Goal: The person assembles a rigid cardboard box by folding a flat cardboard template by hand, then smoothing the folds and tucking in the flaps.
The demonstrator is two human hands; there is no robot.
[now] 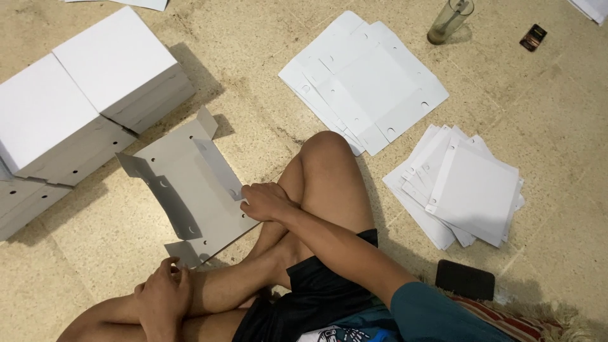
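Stacked finished white boxes (88, 95) sit far left. The half-folded box blank (183, 190) lies on the floor just in front of the knees. Left hand (161, 294) rests loosely curled by its near corner, holding nothing I can see. Right hand (263, 201) is curled, pressing the blank's right flap. I'd crease firmly along the score, panel pinned flat.

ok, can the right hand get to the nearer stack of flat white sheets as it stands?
Probably yes. The right hand rests on the half-folded carton, and the nearer sheet stack lies on open floor beyond the raised knee; only that knee sits between them.
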